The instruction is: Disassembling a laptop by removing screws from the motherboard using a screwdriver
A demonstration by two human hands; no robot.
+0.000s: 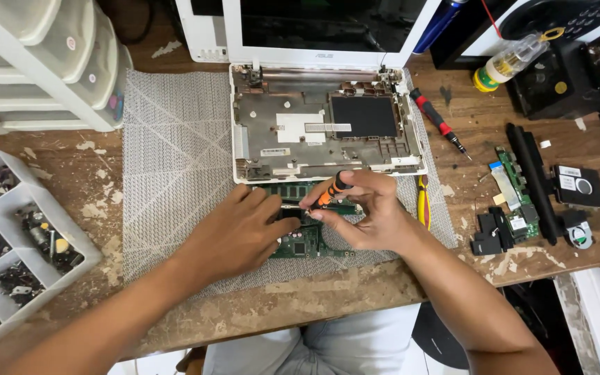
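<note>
Landmark: green circuit board (305, 244), lying on the grey woven mat (175, 167) near the front edge of the wooden desk (300, 298).
Left hand: the left hand (237, 232) rests palm down on the board's left part, fingers pressed together and lying flat, their tips at the board's middle.
Right hand: the right hand (366, 212) sits over the board's right part, thumb and fingers pinching a small orange-and-black screwdriver (331, 191) that slants down toward the board; its tip is hidden between the two hands.
Yellow-handled tool: (423, 201) just right of the board, partly behind the right hand.
Parts tray: white divided tray (8, 243) of small dark hardware, well left of the board, at the desk's left edge.
Loose parts: a narrow green board (515, 187), a long black bar (532, 180) and a small fan (578, 232), well right of the board.
Laptop shell: opened white laptop base (324, 125), just beyond the board, its screen upright behind.
Red screwdriver: (439, 123) beyond and right of the board.
Bottle: small clear bottle with yellow cap (512, 61), far beyond, to the right.
Drawer unit: white plastic drawers (43, 62), far beyond, to the left.
</note>
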